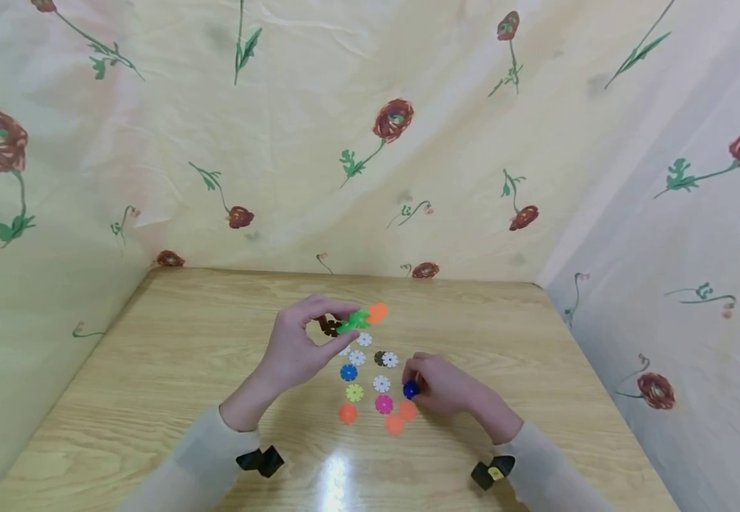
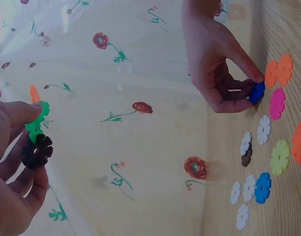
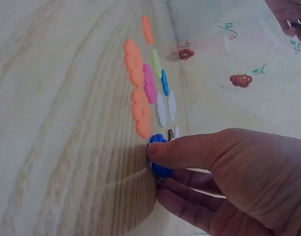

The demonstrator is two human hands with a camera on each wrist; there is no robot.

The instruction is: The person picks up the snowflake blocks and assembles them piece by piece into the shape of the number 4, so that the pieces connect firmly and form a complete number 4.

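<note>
My left hand (image 1: 289, 348) is raised over the far side of the loose pieces. Between thumb and fingers it pinches a joined group of notched plastic snowflake discs: green discs (image 1: 353, 321) in the middle, an orange disc (image 1: 378, 312) at one end and a black disc (image 2: 37, 151) at the other. Low at the table, my right hand (image 1: 443, 384) pinches a dark blue snowflake disc (image 1: 411, 389) by its edge, with the thumb (image 3: 165, 153) across its face. This blue disc is close beside the orange discs (image 3: 142, 113) on the table.
Loose discs lie between the hands: several white ones (image 1: 381, 384), a brown one (image 1: 379, 358) partly under a white one, a lighter blue (image 1: 348, 372), a yellow-green (image 1: 353, 392), a pink (image 1: 384, 404) and an orange (image 1: 347, 413). Flowered cloth (image 1: 293, 142) surrounds the wooden table (image 1: 152, 370).
</note>
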